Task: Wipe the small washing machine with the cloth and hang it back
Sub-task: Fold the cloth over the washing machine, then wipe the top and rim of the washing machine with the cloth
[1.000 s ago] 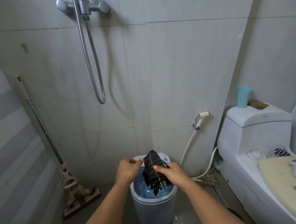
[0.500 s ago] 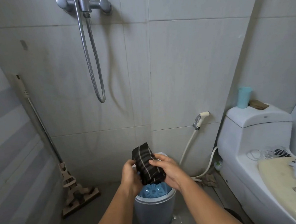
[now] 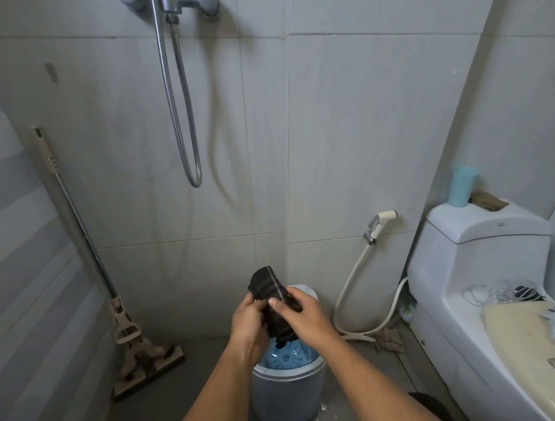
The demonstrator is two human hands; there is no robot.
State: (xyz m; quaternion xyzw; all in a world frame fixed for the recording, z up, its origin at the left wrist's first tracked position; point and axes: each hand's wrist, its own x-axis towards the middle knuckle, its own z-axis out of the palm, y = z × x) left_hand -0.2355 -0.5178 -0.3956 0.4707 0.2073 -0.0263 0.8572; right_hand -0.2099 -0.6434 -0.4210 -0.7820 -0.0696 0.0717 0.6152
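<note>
A small grey washing machine [image 3: 287, 397] stands on the bathroom floor below my arms, its lid up and its blue tub showing. A dark cloth with light stripes [image 3: 270, 288] is bunched up above the tub. My left hand [image 3: 248, 327] grips the cloth from the left and my right hand [image 3: 301, 317] grips it from the right. The cloth's top end sticks up past my fingers and its lower end hangs just over the tub opening. Most of the machine's rear rim is hidden behind my hands.
A squeeze mop [image 3: 126, 326] leans in the left corner. A shower hose [image 3: 181, 118] hangs from the mixer tap on the back wall. A bidet sprayer [image 3: 379, 224] and its hose hang at the right. The toilet [image 3: 492, 294] carries a teal cup [image 3: 462, 186].
The cloth has come up out of the tub and both hands have closed together around it, bunching it tighter above the machine.
</note>
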